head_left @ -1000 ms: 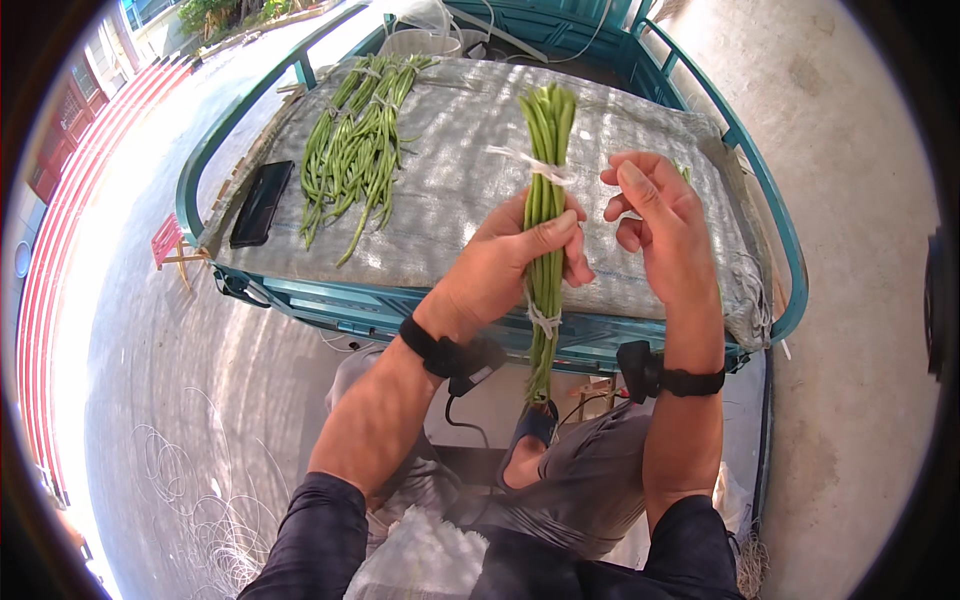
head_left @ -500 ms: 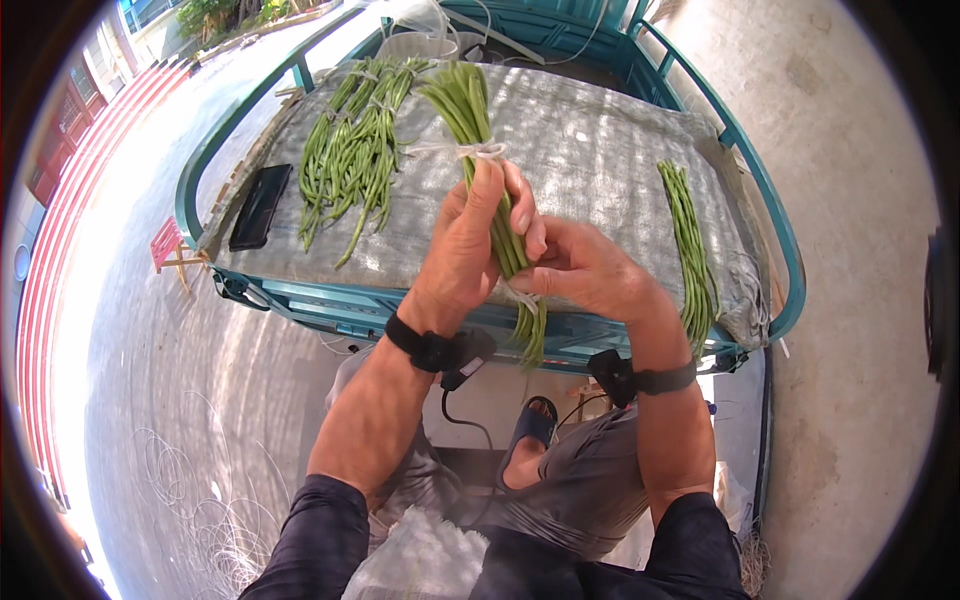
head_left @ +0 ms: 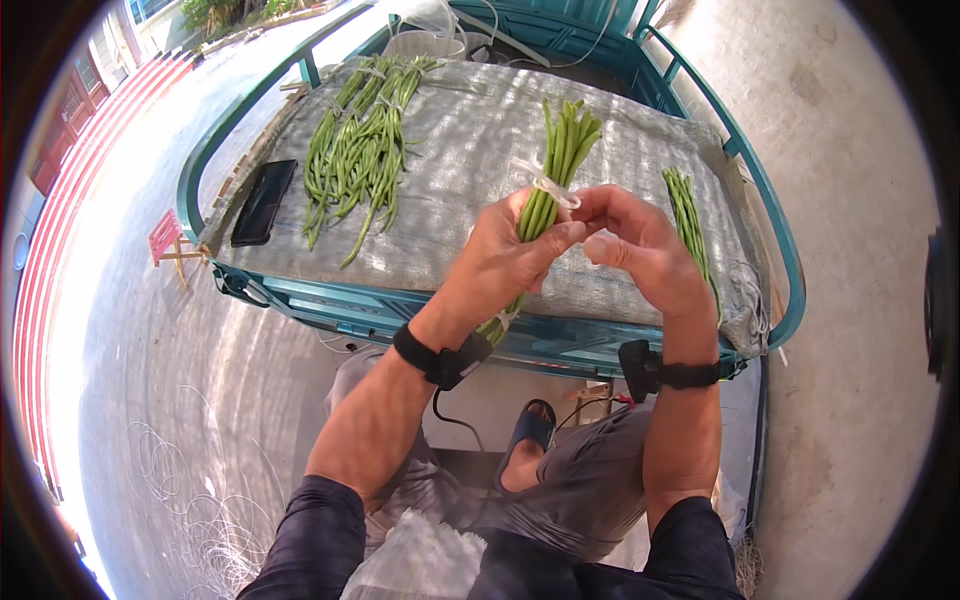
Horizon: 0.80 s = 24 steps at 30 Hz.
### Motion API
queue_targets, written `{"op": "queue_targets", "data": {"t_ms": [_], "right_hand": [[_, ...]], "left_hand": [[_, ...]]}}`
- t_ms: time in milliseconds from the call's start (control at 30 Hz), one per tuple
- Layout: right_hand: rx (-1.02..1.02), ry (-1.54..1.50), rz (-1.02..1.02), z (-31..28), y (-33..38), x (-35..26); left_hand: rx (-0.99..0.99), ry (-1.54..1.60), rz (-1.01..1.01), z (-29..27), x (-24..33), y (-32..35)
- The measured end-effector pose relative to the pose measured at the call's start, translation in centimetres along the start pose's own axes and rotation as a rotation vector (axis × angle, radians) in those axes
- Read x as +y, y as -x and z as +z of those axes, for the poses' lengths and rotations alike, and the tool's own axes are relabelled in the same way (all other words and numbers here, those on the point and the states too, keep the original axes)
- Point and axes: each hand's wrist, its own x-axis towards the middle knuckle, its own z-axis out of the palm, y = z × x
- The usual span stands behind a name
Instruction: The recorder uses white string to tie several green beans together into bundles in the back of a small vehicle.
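- A bundle of long green beans (head_left: pixel 556 170) was held upright over the near half of a cart bed, its cut tops fanning out above the hands and its lower end showing below the left wrist.
- A pale plastic tie (head_left: pixel 545 186) circled the bundle near the top, just above the fingers.
- The left hand (head_left: pixel 512 255) was closed around the middle of the bundle, thumb laid across the front.
- The right hand (head_left: pixel 640 245) was curled beside it, fingertips pinched together next to the tie; whether it gripped the tie's loose end could not be told.
- Both wrists carried black bands, each with a small black unit (head_left: pixel 637 358) strapped on.
- Under the hands, a grey woven sheet (head_left: pixel 470 150) covered the bed of a teal metal cart (head_left: pixel 350 305).
- A second, slimmer bunch of beans (head_left: pixel 688 215) lay on the sheet just right of the right hand.
- A larger heap of loose and tied beans (head_left: pixel 362 150) lay well apart at the far left of the sheet.
- A black flat device (head_left: pixel 264 202) lay on the cart's left edge, near that heap.
- A small red stool (head_left: pixel 165 238) stood on the concrete ground to the left of the cart.
- The person sat with grey trousers and a dark sandal (head_left: pixel 527 440) visible below the cart's rim.
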Motion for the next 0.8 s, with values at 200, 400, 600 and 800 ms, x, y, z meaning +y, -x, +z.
{"op": "queue_targets", "data": {"t_ms": [200, 400, 600, 800], "right_hand": [[0.043, -0.133, 0.090, -0.3, -0.1, 0.5], [0.058, -0.071, 0.004, 0.2, 0.0, 0.6], [0.159, -0.041, 0.090, 0.7, -0.1, 0.5], [0.259, 0.106, 0.015, 1.1, -0.3, 0.8]], "left_hand": [[-0.141, 0.015, -0.095, 0.5, -0.9, 0.1], [-0.214, 0.078, -0.116, 0.5, -1.4, 0.1], [-0.136, -0.020, -0.046, 1.3, -2.5, 0.1], [-0.104, -0.195, -0.025, 1.7, -2.8, 0.0]]}}
